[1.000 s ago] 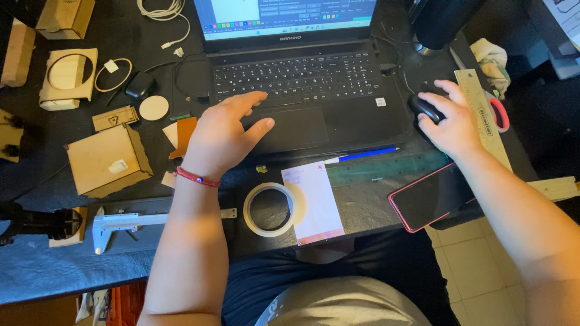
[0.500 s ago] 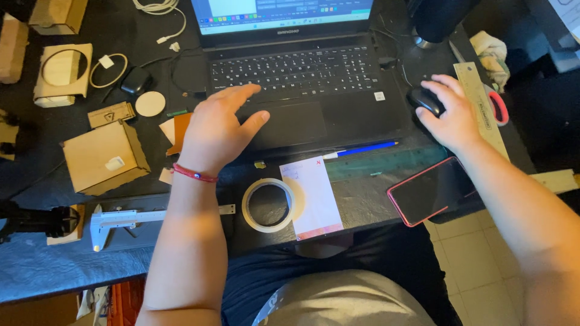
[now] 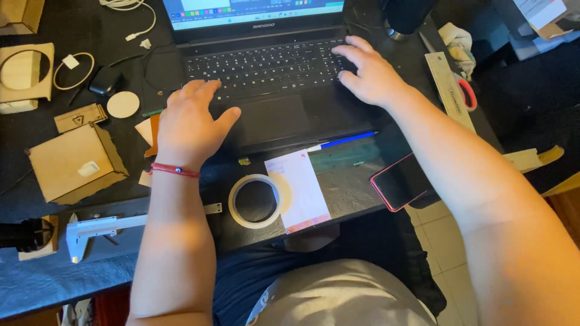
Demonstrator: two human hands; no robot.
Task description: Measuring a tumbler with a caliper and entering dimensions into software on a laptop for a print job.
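A black laptop (image 3: 272, 115) lies open on the dark desk, its screen lit at the top edge. My left hand (image 3: 190, 118) rests on the left end of the keyboard, fingers spread, with a red bracelet on the wrist. Over the right end of the keyboard my right hand (image 3: 365, 72) hovers with fingers apart and nothing in it. A blue pen (image 3: 344, 142) lies along the laptop's front edge.
A tape roll (image 3: 255, 201) and a white-and-pink notepad (image 3: 297, 190) sit near the desk's front edge. A red-cased phone (image 3: 402, 181) overhangs at right. Wooden boxes (image 3: 75, 162), a calliper (image 3: 99, 229), a wooden ruler (image 3: 448, 87) and cables crowd the sides.
My right hand has left the mouse at the laptop's right and moved left onto the keyboard. My left hand has stayed on the keyboard's left side.
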